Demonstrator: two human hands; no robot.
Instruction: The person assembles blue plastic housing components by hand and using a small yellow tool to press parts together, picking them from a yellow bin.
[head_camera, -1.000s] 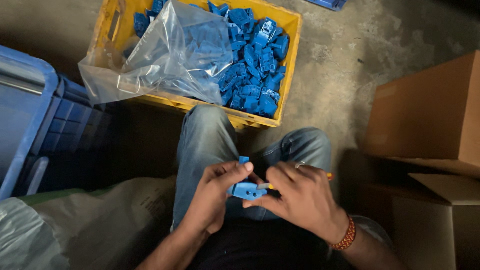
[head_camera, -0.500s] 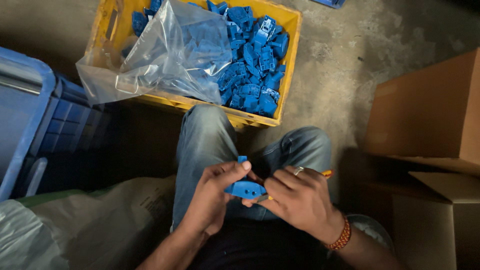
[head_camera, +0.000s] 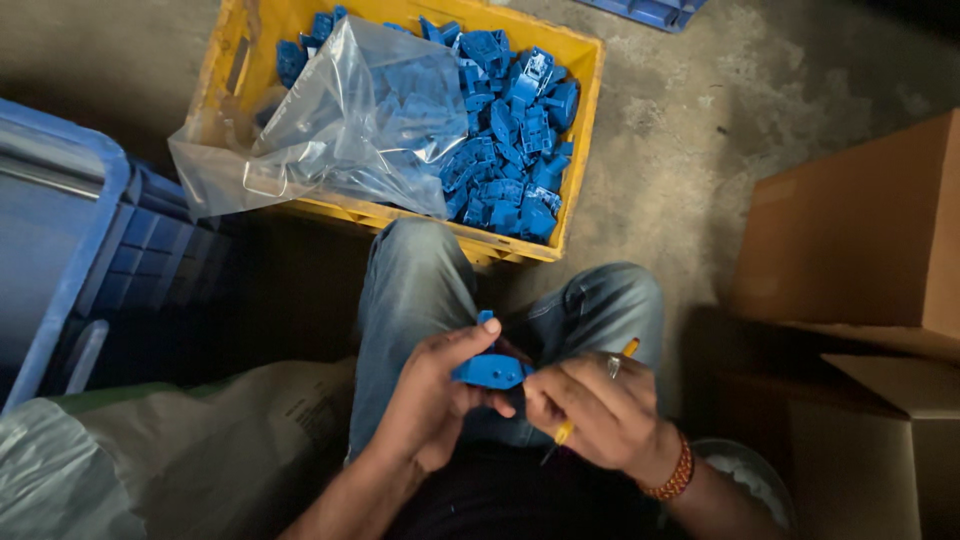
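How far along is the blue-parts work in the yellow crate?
Done: cannot tell, no finished pile shows. In hand: the left hand holds one blue plastic part over the lap, and the right hand meets it while gripping a yellow-handled tool. Left: the yellow crate holds many loose blue parts beside a clear plastic bag.

Clear crumpled plastic bag (head_camera: 340, 130), holding blue plastic parts, lying over the left half of the yellow plastic crate (head_camera: 585, 130). Brown cardboard box (head_camera: 860, 230), closed, at right edge. Second brown cardboard box (head_camera: 880, 440), flaps open, just below it. Pale woven sack (head_camera: 150, 450), partly greenish, at lower left.
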